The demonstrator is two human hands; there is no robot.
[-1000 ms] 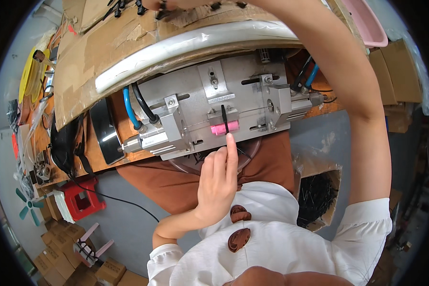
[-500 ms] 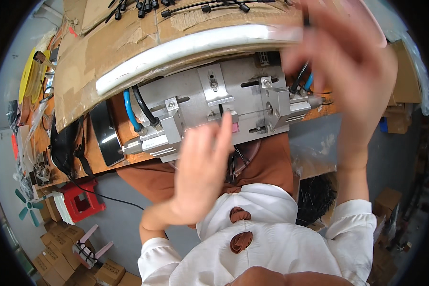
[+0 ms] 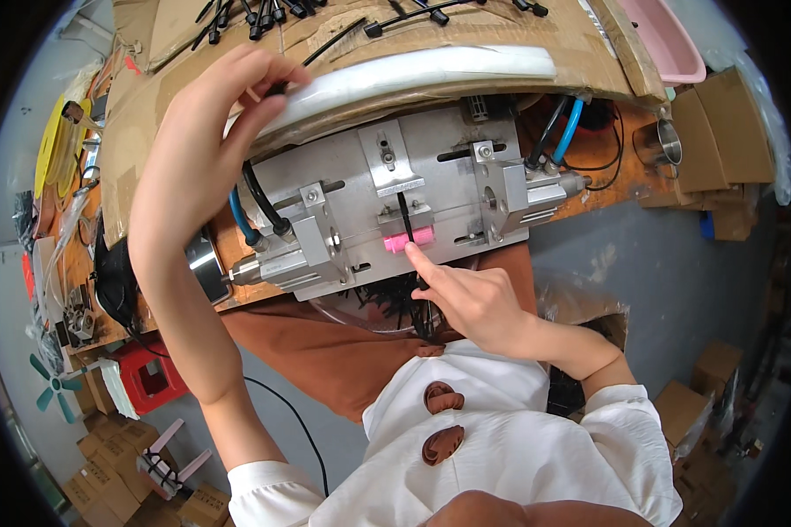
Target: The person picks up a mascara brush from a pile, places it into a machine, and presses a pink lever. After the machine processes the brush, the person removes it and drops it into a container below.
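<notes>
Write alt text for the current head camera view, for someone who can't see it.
A person's right hand sets its index fingertip against a black strip lying across a pink block on a metal fixture. The left hand, by cardboard strewn with black parts, appears to pinch something dark.

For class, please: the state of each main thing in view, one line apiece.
Left hand: raised, fingers closed on a black part
Right hand: index finger extended to black rod
Black rod: lying across pink block
Pink block: partly covered
White strip: lying on cardboard
</notes>
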